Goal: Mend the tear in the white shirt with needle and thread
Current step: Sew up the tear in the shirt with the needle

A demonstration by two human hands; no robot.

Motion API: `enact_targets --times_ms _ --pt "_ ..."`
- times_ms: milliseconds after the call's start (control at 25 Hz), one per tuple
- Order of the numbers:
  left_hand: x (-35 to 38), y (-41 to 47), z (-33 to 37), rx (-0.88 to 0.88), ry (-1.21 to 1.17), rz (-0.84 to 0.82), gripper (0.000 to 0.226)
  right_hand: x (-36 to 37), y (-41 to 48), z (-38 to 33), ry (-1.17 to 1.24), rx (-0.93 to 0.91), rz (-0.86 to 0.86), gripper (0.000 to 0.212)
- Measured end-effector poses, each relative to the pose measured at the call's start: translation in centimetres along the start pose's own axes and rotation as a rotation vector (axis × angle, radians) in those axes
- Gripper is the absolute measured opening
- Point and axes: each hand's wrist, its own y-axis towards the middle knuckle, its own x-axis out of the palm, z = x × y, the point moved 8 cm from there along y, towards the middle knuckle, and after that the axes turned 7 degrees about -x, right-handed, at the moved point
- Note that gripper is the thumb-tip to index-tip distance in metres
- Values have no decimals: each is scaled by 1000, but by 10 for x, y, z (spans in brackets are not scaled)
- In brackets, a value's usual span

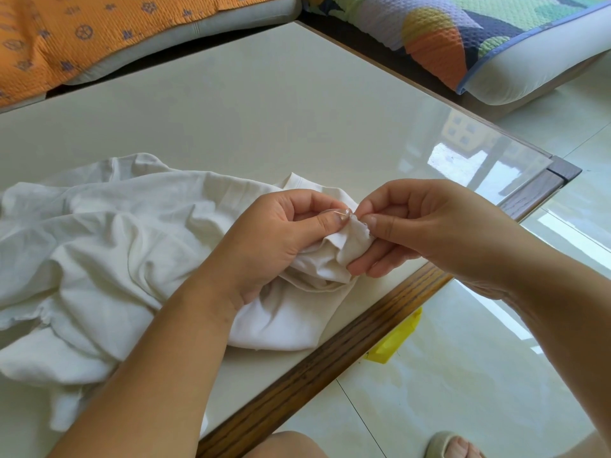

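The white shirt point(109, 246) lies crumpled across the left half of the table. A bunched fold of it with a frayed torn edge point(358, 226) is lifted between both hands. My left hand point(281, 239) pinches that fold between thumb and forefinger, and a thin needle point(340, 212) shows at its fingertips. My right hand point(426, 226) pinches the frayed edge from the right with thumb and forefinger, its other fingers curled under the cloth. No thread can be made out.
The cream table point(264, 104) has a dark wooden rim point(330, 361) along its near right side. Cushioned seats with an orange cover point(82, 31) and a patterned cover point(463, 34) stand behind. A yellow object point(395, 342) lies on the tiled floor.
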Motion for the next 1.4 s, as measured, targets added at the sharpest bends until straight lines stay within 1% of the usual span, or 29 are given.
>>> enact_targets --times_ms 200,520,680,800,880,1000,1080,1120,1160,1240,1400 --pt "1 -2 -1 -26 -29 -34 17 -1 3 2 51 -15 -5 10" --pt "1 -3 2 -23 8 -12 8 3 3 1 68 -46 -39 10" --pt "1 -2 0 -25 -2 -13 9 4 3 -2 29 -102 -26 2" --pt "1 -2 -2 -46 8 -16 5 6 3 -4 -33 -138 -50 14" --pt "1 -2 -3 -49 27 -3 6 8 2 -3 -35 -122 -53 10" --pt "1 -3 -4 -61 15 15 7 2 5 0 -78 -70 45 7" --pt "0 -3 -4 -80 -12 19 7 -12 6 -3 -161 -83 174 8" --pt "0 -3 -4 -85 -19 21 7 -20 6 -6 -157 -95 241 8" --pt "-1 -3 -4 -87 -22 25 7 -27 6 -8 -98 -97 296 9" --pt "0 -4 -3 -88 -36 28 7 -34 8 -8 145 -83 335 10" --pt "3 -5 -3 -98 -66 30 14 -23 13 -13 646 -104 242 8"
